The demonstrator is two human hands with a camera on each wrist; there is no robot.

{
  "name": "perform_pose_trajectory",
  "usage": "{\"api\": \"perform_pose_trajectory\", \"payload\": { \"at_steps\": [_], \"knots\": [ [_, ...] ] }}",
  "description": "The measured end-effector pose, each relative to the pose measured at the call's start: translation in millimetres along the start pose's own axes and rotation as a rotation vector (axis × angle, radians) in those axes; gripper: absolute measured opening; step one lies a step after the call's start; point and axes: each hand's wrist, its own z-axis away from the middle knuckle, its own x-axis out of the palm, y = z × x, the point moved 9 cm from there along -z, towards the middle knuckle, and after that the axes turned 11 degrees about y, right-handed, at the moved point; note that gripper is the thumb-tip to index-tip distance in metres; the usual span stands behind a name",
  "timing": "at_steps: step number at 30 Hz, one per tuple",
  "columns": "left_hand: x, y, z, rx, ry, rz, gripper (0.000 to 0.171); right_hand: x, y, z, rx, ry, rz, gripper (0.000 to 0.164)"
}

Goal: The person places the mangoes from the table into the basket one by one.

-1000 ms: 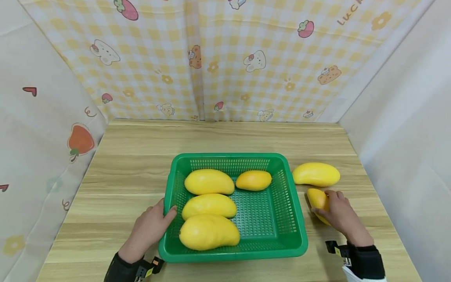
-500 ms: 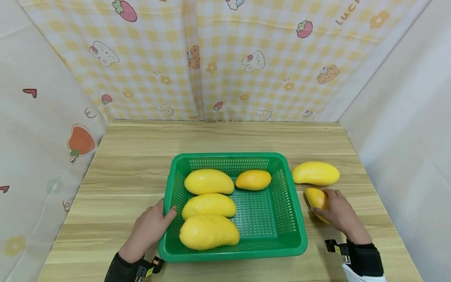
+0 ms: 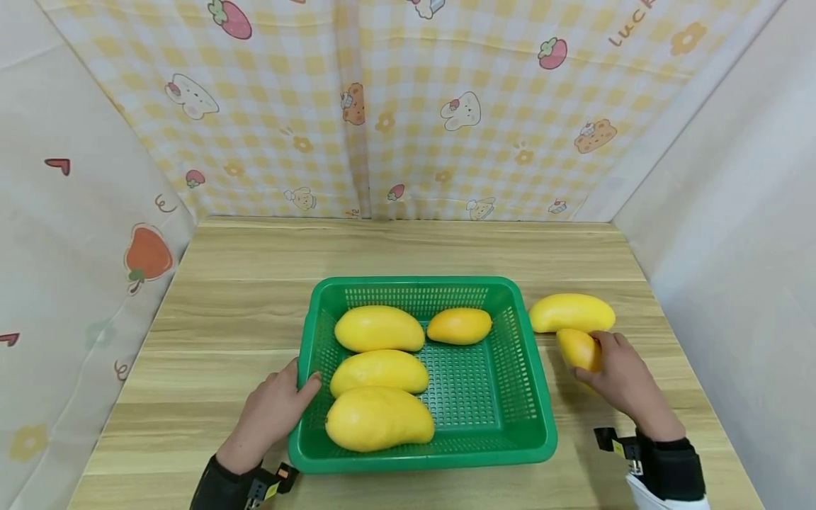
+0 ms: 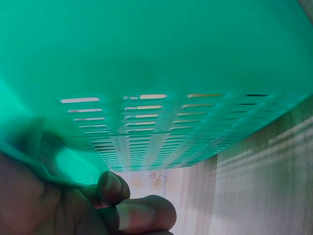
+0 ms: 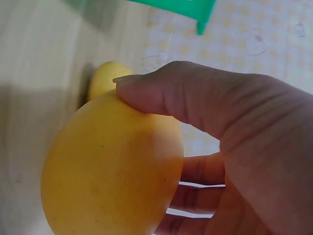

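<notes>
My right hand (image 3: 627,382) grips an orange-yellow mango (image 3: 579,348), thumb on one side and fingers on the other. In the right wrist view this mango (image 5: 112,171) fills the grasp and seems raised off the table. Just behind it lies a longer yellow mango (image 3: 572,313), beside the green basket (image 3: 421,465). My left hand (image 3: 270,418) holds the basket's left rim, thumb over the edge. Up close, the left wrist view has the slotted basket wall (image 4: 156,58) and curled fingertips (image 4: 142,215). Inside the basket, three large yellow mangoes (image 3: 380,419) line the left; a smaller mango (image 3: 459,326) sits back right.
A wood-grain table (image 3: 255,248) carries everything. Behind it hangs a yellow checked cloth (image 3: 408,142) with cartoon prints. White cloth walls (image 3: 733,248) close in both sides. The basket's front right floor (image 3: 465,397) is bare.
My right hand has moved slightly away from me with the mango, which now overlaps the longer mango's front edge in the head view. The left hand and basket have stayed put.
</notes>
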Motion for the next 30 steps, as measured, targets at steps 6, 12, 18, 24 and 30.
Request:
{"api": "perform_pose_trajectory", "payload": {
  "at_steps": [6,12,18,24,30],
  "knots": [
    [-1.3,-0.6,-0.6,0.002,0.005,-0.01,0.03,-17.3,-21.8,-7.5,-0.046,0.032,-0.011,0.068],
    [-0.4,-0.2,-0.2,-0.008,-0.003,0.011,0.035,-29.7,-40.7,-13.3,-0.093,0.054,-0.017,0.069],
    [-0.5,-0.8,0.5,-0.016,-0.001,0.018,0.035,-41.9,-62.2,-17.9,-0.164,0.096,-0.014,0.067],
    [-1.3,-1.2,0.7,-0.016,-0.002,0.013,0.036,-47.7,-87.2,-20.3,-0.19,0.076,-0.027,0.069],
    [-0.5,-0.2,0.3,-0.009,0.001,0.01,0.036,-47.7,-114.5,-22.7,-0.241,0.065,-0.036,0.069]
  ]
}}
